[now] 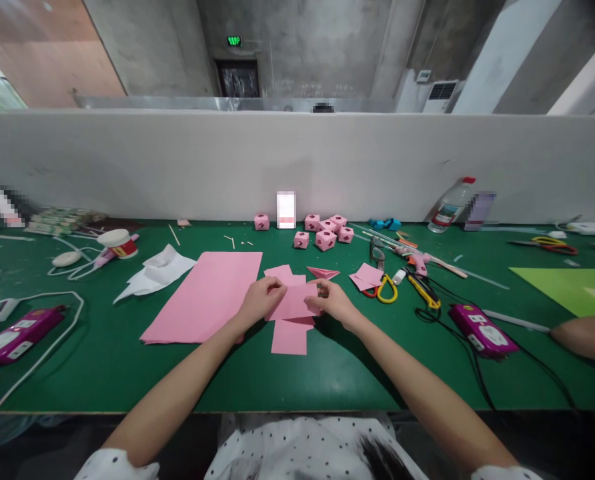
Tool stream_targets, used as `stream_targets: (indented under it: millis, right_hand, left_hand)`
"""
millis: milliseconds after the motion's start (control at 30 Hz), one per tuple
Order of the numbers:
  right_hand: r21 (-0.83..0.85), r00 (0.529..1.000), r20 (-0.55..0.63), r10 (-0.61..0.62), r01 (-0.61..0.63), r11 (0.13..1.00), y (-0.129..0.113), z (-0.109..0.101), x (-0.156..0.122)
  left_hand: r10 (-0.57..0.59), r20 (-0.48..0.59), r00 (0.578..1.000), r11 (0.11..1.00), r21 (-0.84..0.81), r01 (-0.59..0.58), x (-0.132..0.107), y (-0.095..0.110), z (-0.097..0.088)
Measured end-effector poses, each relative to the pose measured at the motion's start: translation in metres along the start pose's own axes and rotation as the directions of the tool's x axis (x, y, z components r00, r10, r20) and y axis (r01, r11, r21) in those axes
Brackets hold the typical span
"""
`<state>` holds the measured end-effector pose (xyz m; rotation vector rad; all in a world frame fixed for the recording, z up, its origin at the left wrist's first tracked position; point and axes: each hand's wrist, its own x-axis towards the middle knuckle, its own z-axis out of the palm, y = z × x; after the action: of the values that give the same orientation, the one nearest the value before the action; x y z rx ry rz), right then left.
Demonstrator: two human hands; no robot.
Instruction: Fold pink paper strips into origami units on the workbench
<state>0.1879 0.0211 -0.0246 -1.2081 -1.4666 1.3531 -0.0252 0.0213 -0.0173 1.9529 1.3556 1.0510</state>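
Observation:
My left hand [261, 297] pinches the left edge of a pink paper square [296, 302] above the green table. At the opposite edge, my right hand [335, 301] has its thumb and fingertips closed on the same square. Beneath and around it lie more pink squares [289, 339], partly covered. A folded pink paper piece [323, 273] rests just beyond my right hand. Left of my left hand is a stack of large pink sheets [207, 293]. Several folded pink paper cubes [326, 239] sit at the back, and a single cube [261, 222] stands apart from them.
Right of my hands are small pink papers [366, 277], yellow-handled scissors [387, 289], a yellow cutter [424, 292], a pink glue gun [419, 264] and a purple box [482, 331] with cables. A paper cup [117, 244] and white crumpled paper [157, 272] lie left. Another person's arm [585, 339] enters at right.

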Motion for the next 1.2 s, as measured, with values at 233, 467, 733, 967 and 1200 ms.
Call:
stream_targets:
  millis: [233,467,733,967,1200]
  right_hand:
    - [-0.115,0.996,0.056,0.067,-0.06,0.992,0.006,-0.003,-0.001]
    - [-0.326,0.999,-0.04,-0.02,0.006,0.945,0.005,-0.002,-0.002]
    - [-0.523,1.0,0.001,0.006,-0.005,0.852,0.004,-0.007,-0.001]
    - [-0.591,1.0,0.025,-0.019,0.03,0.806,0.003,-0.006,-0.002]
    - [-0.643,0.998,0.055,-0.028,0.057,0.764,0.005,-0.007,-0.003]
  left_hand:
    - [0.177,0.079,0.981,0.913,0.358,-0.194,-0.005,-0.006,0.011]
    - [0.206,0.077,0.975,0.81,0.547,-0.214,-0.004,-0.021,0.024]
    - [0.007,0.144,0.99,0.759,0.644,-0.1,-0.003,-0.032,0.036]
    - [-0.006,0.162,0.987,0.747,0.657,-0.103,-0.002,-0.034,0.037]
    - [-0.018,0.167,0.986,0.718,0.688,-0.104,-0.002,-0.03,0.037]
